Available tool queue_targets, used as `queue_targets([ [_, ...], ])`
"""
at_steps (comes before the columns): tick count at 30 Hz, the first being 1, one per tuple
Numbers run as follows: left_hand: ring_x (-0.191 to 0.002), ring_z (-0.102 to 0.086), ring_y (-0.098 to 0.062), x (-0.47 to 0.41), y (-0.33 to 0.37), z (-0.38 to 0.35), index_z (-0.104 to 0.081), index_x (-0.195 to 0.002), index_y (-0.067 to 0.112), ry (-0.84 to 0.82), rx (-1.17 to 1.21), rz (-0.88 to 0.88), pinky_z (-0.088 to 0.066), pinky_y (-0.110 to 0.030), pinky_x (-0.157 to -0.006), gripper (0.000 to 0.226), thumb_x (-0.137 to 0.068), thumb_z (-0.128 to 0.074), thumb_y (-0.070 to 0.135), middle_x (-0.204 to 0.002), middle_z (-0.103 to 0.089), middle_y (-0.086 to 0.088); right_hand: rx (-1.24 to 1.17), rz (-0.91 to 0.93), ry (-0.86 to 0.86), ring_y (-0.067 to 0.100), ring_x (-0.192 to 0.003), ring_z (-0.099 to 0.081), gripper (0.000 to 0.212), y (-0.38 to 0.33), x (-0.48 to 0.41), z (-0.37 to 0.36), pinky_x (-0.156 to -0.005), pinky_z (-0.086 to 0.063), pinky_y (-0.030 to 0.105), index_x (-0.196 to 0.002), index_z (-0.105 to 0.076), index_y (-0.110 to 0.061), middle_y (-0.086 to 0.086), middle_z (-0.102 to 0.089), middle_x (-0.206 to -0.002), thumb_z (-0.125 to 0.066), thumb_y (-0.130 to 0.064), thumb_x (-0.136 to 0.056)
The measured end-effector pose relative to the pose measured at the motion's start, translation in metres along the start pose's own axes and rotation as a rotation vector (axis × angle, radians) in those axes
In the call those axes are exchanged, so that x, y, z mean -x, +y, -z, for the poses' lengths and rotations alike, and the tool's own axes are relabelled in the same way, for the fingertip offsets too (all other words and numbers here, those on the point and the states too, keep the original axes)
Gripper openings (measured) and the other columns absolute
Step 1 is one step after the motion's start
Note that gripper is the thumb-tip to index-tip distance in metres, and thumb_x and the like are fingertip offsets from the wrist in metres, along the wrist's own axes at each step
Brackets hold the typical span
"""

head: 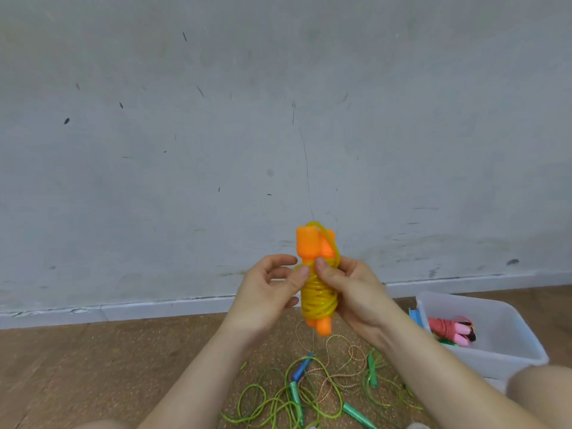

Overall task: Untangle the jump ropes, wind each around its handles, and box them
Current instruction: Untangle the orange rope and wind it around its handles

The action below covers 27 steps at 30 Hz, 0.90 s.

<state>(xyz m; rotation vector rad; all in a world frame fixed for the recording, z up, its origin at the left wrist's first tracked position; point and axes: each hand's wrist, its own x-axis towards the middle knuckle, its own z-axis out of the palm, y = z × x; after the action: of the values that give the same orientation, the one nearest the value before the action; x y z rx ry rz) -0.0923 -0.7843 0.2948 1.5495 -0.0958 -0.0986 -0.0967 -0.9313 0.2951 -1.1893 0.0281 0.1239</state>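
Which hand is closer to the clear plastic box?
Right. The right hand sits up-left of the box; the left hand is farther left, beyond the yellow rope bundle.

Scuffed pale grey wall (216,119) (dark marks, thin cracks), white skirting board (154,306), speckled brown floor (93,366).
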Motion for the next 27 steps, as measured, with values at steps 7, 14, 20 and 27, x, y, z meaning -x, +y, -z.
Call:
queue_targets([
  [7, -0.088, -0.071, -0.023, 0.015, 0.006, -0.014, -0.052, -0.127, 0.015, -0.125, -0.126, -0.075, -0.058, -0.039, -0.08, 0.066, -0.07, -0.075, -0.01, -0.107, -0.068, -0.008, 0.01, -0.081, 0.066, 0.025, -0.096, -0.067, 0.047, -0.017, 0.042, 0.001, -0.077, -0.052, 0.042, -0.119, -0.06, -0.008, 0.018, -0.068, -0.114, -0.069, -0.033, -0.081],
  [14, -0.091, -0.069, -0.033, 0.034, 0.033, -0.036, -0.054, -0.123, 0.015, -0.339, 0.038, 0.007, -0.055, -0.037, -0.076, 0.071, -0.057, -0.073, -0.001, -0.101, -0.071, -0.018, 0.637, 0.228, 0.06, 0.013, -0.105, -0.063, 0.076, -0.087, 0.084, 0.038, -0.079, -0.057, 0.033, -0.137, -0.037, -0.05, -0.003, -0.054, -0.128, -0.079, -0.032, -0.075],
  [20, -0.097, -0.067, -0.011, 0.044, 0.038, -0.082, -0.049, -0.129, 0.025, -0.431, -0.098, -0.075, -0.051, -0.018, -0.071, 0.061, -0.075, -0.077, 0.028, -0.118, -0.064, -0.002, 0.942, 0.388, 0.094, 0.013, -0.078, -0.07, 0.014, -0.126, 0.097, 0.084, -0.075, -0.057, 0.036, -0.092, -0.07, -0.02, 0.001, -0.073, -0.083, -0.073, -0.03, -0.082],
  [27, -0.058, -0.052, -0.009, 0.005, 0.01, -0.16, -0.059, -0.113, 0.017, -0.39, -0.136, -0.081, -0.042, -0.019, -0.051, 0.033, -0.083, -0.06, 0.033, -0.076, -0.058, -0.001, 0.74, 0.143, 0.076, 0.013, -0.075, -0.068, 0.014, -0.137, 0.077, 0.19, -0.065, -0.056, 0.028, -0.103, -0.066, -0.023, 0.001, -0.072, -0.087, -0.063, -0.028, -0.091],
])
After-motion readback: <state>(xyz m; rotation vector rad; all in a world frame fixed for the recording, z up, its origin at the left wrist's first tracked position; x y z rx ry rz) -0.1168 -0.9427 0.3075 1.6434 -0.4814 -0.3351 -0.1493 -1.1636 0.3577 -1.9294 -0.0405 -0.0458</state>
